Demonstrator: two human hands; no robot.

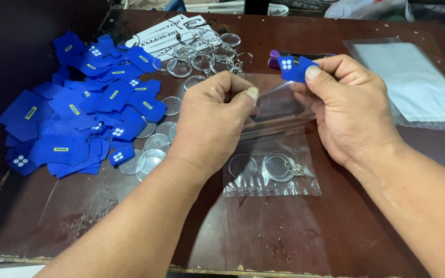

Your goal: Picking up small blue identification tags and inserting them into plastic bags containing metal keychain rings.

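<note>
Nearest me, the clear plastic bag (271,170) lies on the brown table (284,242), two clear discs inside. My left hand (212,121) pinches its open mouth; my right hand (346,105) grips a blue shirt-shaped piece (294,68) just above it.

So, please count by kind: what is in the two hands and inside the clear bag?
Clear bag, held by left hand: 1
Clear discs inside the bag: 2
Blue piece in right hand: 1
Total: 4
</note>
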